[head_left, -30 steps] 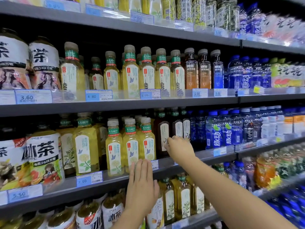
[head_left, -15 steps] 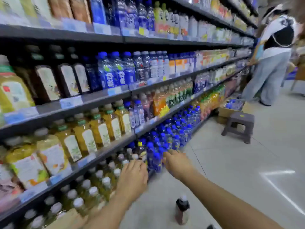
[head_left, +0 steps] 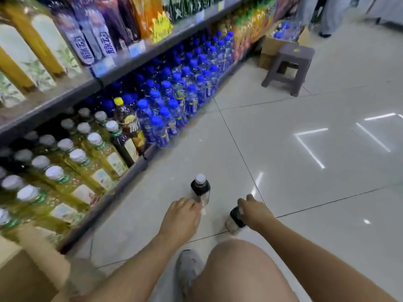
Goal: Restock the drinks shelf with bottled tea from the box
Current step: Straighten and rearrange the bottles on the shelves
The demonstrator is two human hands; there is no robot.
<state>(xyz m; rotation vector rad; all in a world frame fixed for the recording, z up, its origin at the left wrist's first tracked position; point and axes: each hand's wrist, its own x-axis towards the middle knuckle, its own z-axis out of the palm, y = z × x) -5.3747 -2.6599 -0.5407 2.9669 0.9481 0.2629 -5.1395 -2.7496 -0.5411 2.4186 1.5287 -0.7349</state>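
Observation:
Two dark bottles of tea stand on the tiled floor in front of me. My left hand (head_left: pixel 182 216) reaches down to the nearer-left bottle (head_left: pixel 200 188), which has a white cap; the fingertips touch its lower part and the fingers are apart. My right hand (head_left: pixel 254 211) curls over the top of the second dark bottle (head_left: pixel 234 221), hiding its cap, and that bottle leans slightly. The drinks shelf (head_left: pixel 65 99) runs along the left. A corner of the cardboard box (head_left: pixel 24 271) shows at the bottom left.
The bottom shelf holds yellow tea bottles (head_left: pixel 87 162) and blue-capped water bottles (head_left: pixel 174 101) close to the floor bottles. A grey plastic stool (head_left: pixel 287 62) and another carton (head_left: pixel 271 45) stand further down the aisle. A person's legs (head_left: pixel 327 16) are at the far end. My knee (head_left: pixel 239 271) is bent low.
I have turned from the shelf and crouched down. Both hands dropped from the shelf front to the two dark bottles on the floor, and the right hand has closed over one.

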